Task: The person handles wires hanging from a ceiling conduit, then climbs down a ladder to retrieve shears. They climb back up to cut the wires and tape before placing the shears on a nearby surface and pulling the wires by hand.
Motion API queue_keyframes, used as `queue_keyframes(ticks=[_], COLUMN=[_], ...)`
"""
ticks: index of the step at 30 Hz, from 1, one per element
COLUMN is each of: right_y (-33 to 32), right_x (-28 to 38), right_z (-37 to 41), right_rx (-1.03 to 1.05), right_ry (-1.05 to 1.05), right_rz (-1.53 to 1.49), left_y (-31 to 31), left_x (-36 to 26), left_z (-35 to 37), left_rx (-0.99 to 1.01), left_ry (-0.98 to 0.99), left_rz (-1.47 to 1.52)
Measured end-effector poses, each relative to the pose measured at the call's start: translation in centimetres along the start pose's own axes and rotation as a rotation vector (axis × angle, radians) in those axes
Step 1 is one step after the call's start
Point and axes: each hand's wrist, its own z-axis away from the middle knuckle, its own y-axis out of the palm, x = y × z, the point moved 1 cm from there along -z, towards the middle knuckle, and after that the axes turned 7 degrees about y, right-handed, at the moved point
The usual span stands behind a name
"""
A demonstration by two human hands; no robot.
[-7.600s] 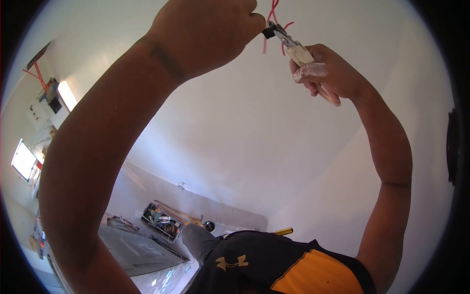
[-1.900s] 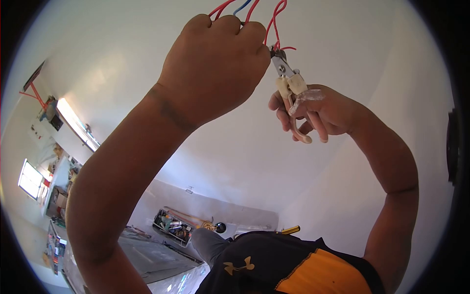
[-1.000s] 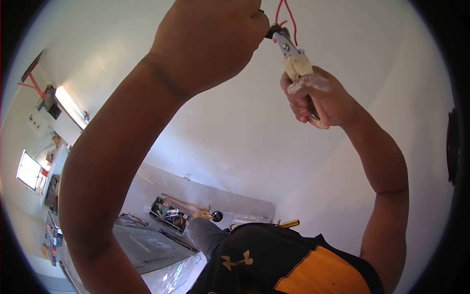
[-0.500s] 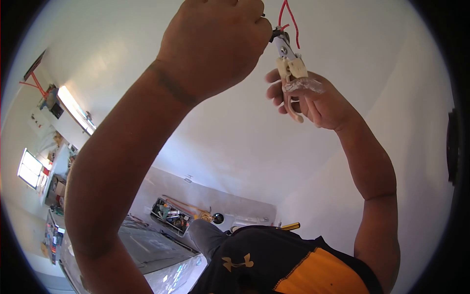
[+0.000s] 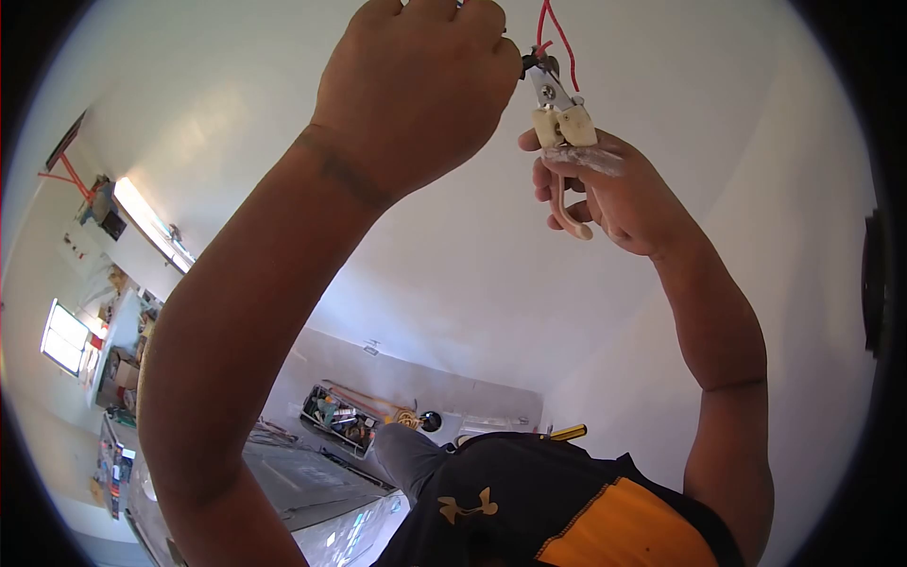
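Note:
My left hand (image 5: 420, 90) is raised at the top, the back of it towards me. Its fingers are curled closed, and what they grip is mostly hidden. A small black piece (image 5: 529, 64) sticks out beside its knuckles, against the jaws of the pliers (image 5: 548, 92). My right hand (image 5: 614, 189) holds these pliers by their pale, worn handles, jaws up; a whitish smear marks the thumb. Thin red wires (image 5: 567, 42) hang from above, right by the jaws; one end hangs loose. Whether the jaws bite on a wire I cannot make out.
A crate of tools (image 5: 338, 419) stands far below, beside coiled yellowish cord (image 5: 406, 417). A yellow-and-black handle (image 5: 569, 433) sticks out at my shirt (image 5: 472, 482). On the left are a cluttered shelf (image 5: 118, 345), a window (image 5: 64, 336) and more red wires (image 5: 71, 175).
The view has shifted slightly. The pliers have turned a little in my right hand, and its fingers sit differently around the handles. My left hand stays closed beside the jaws.

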Motion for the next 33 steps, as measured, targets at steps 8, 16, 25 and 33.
queue_keyframes(ticks=[8, 16, 25, 33], right_y=[-0.1, 1.1, 0.7, 1.8], right_x=[-0.3, -0.8, -1.8, -0.9], right_z=[0.2, -0.1, -1.5, -0.9], right_rx=[0.069, -0.056, 0.02, 0.012], right_ry=[-0.073, -0.108, -0.479, -0.33], right_rz=[-0.015, 0.075, 0.166, 0.048], left_y=[-0.2, -0.1, -0.1, -0.9], left_x=[-0.1, 0.1, 0.7, 1.8], left_z=[0.4, 0.7, 1.0, 0.2], left_rx=[0.042, 0.002, -0.06, 0.11], left_ry=[0.044, 0.004, -0.047, -0.147], left_rz=[-0.091, -0.006, 0.093, 0.367])
